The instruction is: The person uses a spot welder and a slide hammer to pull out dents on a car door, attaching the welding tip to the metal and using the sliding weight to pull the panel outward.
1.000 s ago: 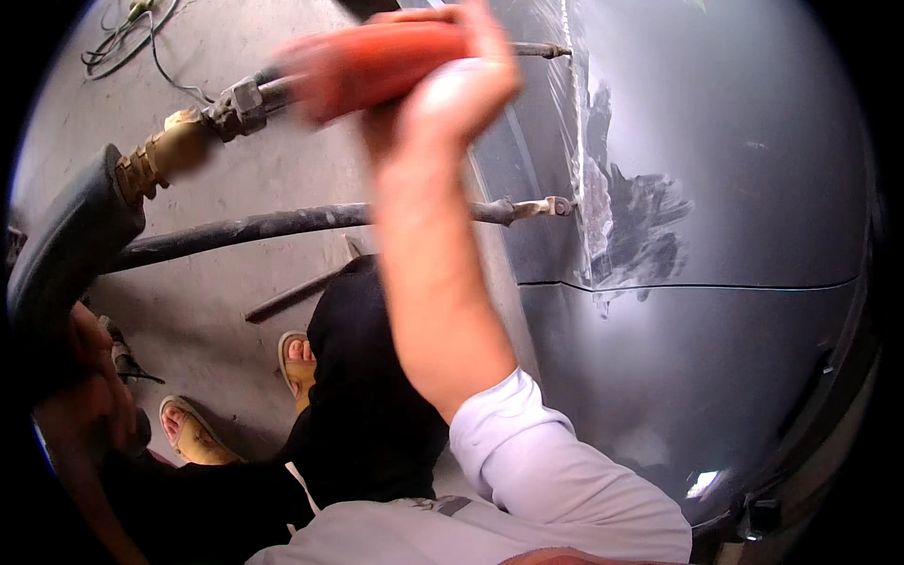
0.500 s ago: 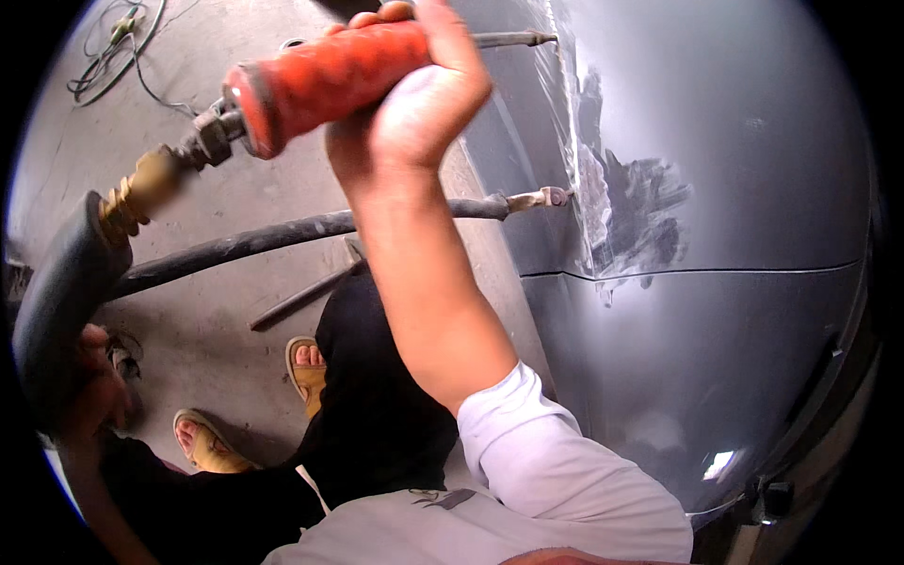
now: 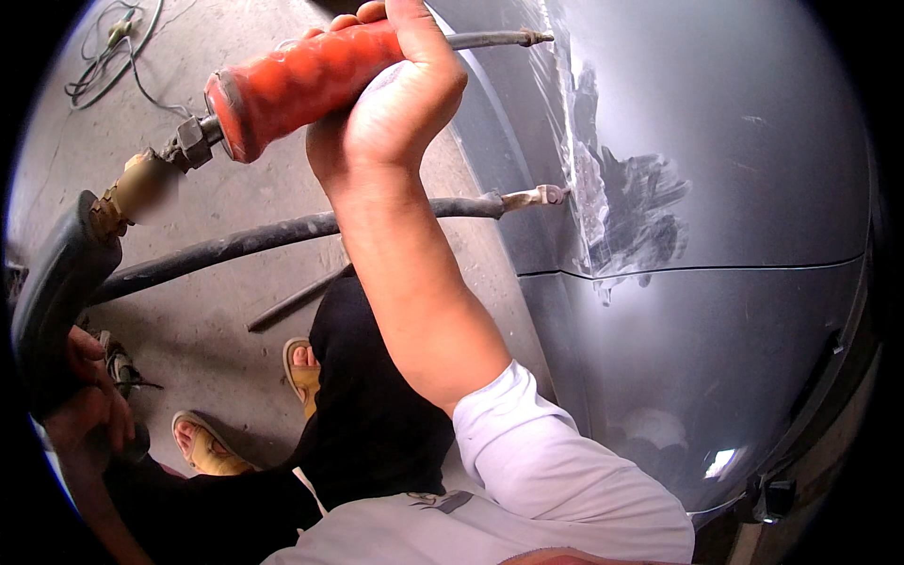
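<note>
My right hand [image 3: 391, 108] is closed around the ribbed red grip of a dent-pulling welding gun [image 3: 306, 89], raised at the upper middle. The gun's thin metal rod reaches right, its tip beside a scraped, whitish strip [image 3: 589, 188] on a grey car body panel [image 3: 734, 207]. Whether the tip touches is unclear. From the gun's rear, a brass fitting leads into a thick black cable [image 3: 56, 264]. My left hand [image 3: 99, 395], in shadow at the lower left, has its fingers curled around that cable. Lower down, a second black cable [image 3: 245, 234] ends in a metal lug [image 3: 546, 196] against the strip.
A metal bar [image 3: 292, 303] lies on the concrete floor [image 3: 226, 330] near my sandalled feet [image 3: 212, 447]. Thin coiled wire [image 3: 118, 47] lies at the far left. A dark clump of cord [image 3: 121, 363] is beside my left hand. The panel curves along my right side.
My right hand and the red-gripped gun have shifted slightly left. My left hand has moved slightly down and left, with its fingers now clearer. The lug stays against the panel.
</note>
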Demonstrator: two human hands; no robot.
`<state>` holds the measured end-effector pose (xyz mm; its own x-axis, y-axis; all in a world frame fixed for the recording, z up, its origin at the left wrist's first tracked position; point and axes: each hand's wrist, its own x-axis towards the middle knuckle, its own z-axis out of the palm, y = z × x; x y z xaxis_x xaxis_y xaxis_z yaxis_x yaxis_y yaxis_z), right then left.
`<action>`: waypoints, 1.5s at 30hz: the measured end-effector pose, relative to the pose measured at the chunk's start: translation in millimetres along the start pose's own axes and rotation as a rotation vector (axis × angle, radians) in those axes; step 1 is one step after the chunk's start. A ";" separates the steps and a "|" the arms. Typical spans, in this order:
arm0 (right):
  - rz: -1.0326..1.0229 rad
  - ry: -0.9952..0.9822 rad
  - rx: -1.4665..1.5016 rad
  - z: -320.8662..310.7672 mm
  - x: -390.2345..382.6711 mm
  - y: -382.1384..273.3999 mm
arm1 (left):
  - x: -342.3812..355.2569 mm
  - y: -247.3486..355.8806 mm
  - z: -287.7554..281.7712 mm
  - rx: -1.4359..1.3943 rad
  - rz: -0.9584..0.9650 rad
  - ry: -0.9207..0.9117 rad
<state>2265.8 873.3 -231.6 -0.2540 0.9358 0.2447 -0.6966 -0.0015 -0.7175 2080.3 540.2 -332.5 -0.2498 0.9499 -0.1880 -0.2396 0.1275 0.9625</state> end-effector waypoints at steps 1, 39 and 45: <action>0.000 0.005 0.005 -0.7 0.4 -0.9 | -4.9 -0.3 4.2 0.043 0.008 0.065; 0.170 0.076 0.016 6.3 12.0 -30.7 | -9.5 39.0 58.5 -0.142 -0.118 0.237; 0.266 0.109 0.072 -2.1 -13.3 -1.4 | -1.4 38.4 58.7 -0.241 -0.143 0.152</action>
<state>2271.5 861.6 -235.2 -0.3632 0.9315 -0.0196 -0.6624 -0.2730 -0.6977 2126.5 560.4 -283.8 -0.3306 0.8713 -0.3627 -0.4937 0.1679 0.8533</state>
